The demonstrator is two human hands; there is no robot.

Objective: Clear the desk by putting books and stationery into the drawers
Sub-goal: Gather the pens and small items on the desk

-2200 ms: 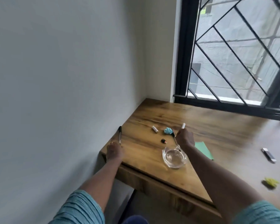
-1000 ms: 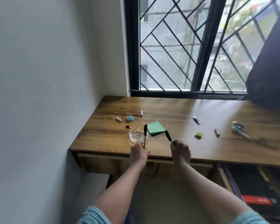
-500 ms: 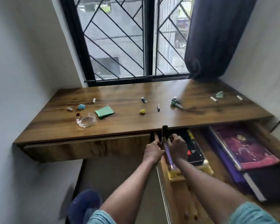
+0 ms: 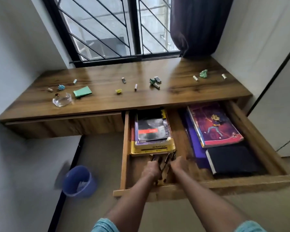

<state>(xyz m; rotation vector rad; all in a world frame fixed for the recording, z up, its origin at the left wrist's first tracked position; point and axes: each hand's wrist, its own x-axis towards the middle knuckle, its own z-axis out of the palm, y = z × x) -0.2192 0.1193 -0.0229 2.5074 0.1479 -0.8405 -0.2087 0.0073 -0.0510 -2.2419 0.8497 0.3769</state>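
The wide wooden drawer under the desk stands pulled out. Both my hands are down inside its front left part, just before a stack of books. Several dark pens lie between them. My left hand curls round one pen at the left of the bunch. My right hand rests with loose fingers against the right side of the pens. Motion blur hides the fingertips. On the desk lie a green notepad, small erasers and short caps or tubes.
A colourful book, a black notebook and purple sheets fill the drawer's right half. A glass dish sits at the desk's left. A blue bucket stands on the floor below left. The left drawer front is closed.
I carried the pens from the desk's left end to the open drawer. Both hands have since dropped from above its edge into it, and the pens now lie on its floor.
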